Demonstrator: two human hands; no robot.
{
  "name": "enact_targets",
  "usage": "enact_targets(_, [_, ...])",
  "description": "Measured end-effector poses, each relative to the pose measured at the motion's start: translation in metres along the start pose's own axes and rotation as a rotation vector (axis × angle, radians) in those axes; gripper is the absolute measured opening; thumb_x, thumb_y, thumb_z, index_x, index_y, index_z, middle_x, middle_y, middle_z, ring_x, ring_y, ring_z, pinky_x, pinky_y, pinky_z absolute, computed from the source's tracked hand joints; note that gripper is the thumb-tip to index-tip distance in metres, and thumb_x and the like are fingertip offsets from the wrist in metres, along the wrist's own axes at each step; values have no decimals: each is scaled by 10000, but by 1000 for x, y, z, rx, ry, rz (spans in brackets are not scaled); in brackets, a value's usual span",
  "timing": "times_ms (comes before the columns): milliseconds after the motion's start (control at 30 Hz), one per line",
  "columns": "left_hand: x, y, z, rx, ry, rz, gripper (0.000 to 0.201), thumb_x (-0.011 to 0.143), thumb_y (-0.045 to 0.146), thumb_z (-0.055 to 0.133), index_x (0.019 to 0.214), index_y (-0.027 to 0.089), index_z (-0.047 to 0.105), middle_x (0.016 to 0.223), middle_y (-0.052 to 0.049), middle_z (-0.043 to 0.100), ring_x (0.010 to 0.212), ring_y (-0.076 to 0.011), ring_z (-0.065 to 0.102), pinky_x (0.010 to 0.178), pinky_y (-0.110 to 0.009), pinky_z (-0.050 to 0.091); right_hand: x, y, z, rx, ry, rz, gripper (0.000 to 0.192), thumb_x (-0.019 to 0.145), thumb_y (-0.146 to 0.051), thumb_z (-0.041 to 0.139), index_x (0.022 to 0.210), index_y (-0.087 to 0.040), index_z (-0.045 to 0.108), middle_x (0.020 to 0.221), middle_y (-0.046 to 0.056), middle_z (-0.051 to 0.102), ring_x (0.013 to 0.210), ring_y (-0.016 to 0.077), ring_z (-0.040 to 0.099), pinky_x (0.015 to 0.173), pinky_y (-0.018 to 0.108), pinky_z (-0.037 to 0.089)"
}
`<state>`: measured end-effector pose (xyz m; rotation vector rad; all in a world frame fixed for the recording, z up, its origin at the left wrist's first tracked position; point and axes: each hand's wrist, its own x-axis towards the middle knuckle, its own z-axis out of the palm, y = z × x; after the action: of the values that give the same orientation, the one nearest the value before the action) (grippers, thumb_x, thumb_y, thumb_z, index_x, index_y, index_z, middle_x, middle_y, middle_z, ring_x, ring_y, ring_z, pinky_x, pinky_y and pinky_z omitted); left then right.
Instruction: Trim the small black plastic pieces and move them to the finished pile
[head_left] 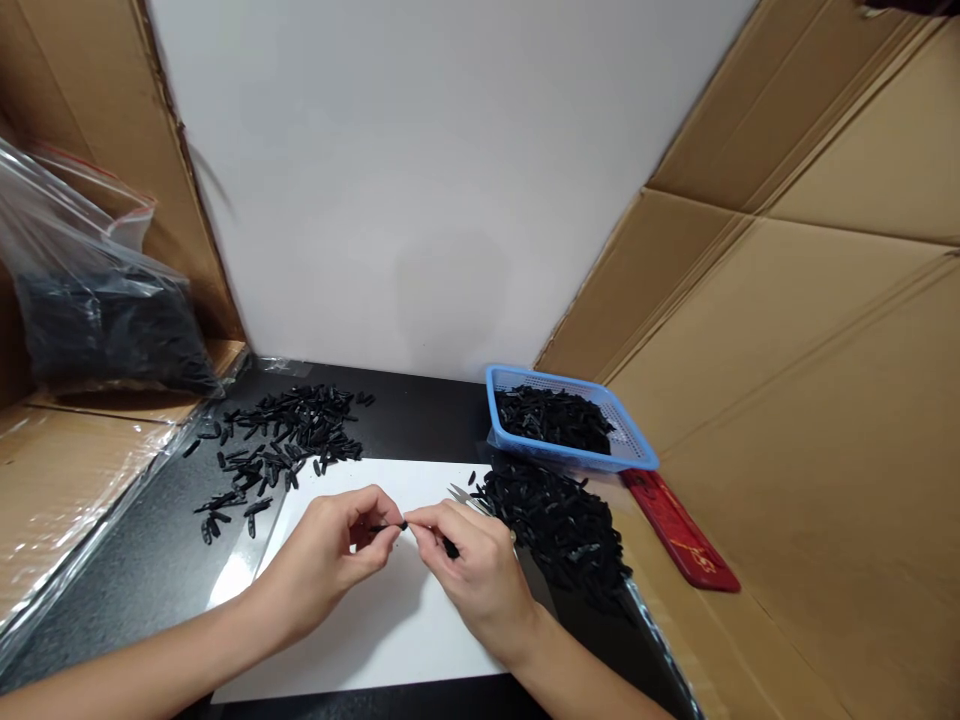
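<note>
Above a white sheet (pixel 375 620), both hands meet at one small black piece (pixel 386 527). My left hand (pixel 337 545) pinches it between thumb and forefinger. My right hand (pixel 469 560) has its fingertips closed at the piece's right end, and a second black piece (pixel 450 547) shows under its curled fingers. Behind the right hand, the tips of metal scissors (pixel 459 494) stick out; the rest is mostly hidden. Loose black pieces (pixel 300 430) lie scattered at the back left. A denser heap of black pieces (pixel 559 525) lies right of my right hand.
A blue plastic basket (pixel 641 455) holding more black pieces stands behind the right heap. Beside it lies a red flat object (pixel 682 530) with gold marks. A clear zip bag (pixel 112 310) with dark contents rests at left. Cardboard walls (pixel 825 370) flank the dark table (pixel 420 415).
</note>
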<state>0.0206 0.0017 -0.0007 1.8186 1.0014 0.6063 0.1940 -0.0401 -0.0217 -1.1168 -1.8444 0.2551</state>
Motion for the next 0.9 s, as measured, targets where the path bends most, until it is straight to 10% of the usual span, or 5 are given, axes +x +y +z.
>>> enact_targets(400, [2,2,3,-263,-62,-157,202,826,373,564,748,187,552,586,53,518,497,-93,455,436,-193,317,4,-4,-3,-97,211,-1,164,863,-108,508,800,-170,646,609,-4,630,504,119,579,527,214,468])
enact_targets(900, [-3,1,3,-33,81,23,181,839,320,548,741,188,621,649,14,593,618,-132,510,572,-235,391,0,-10,3,-49,94,14,209,903,-116,486,806,-164,665,615,12,627,523,133,573,505,235,439])
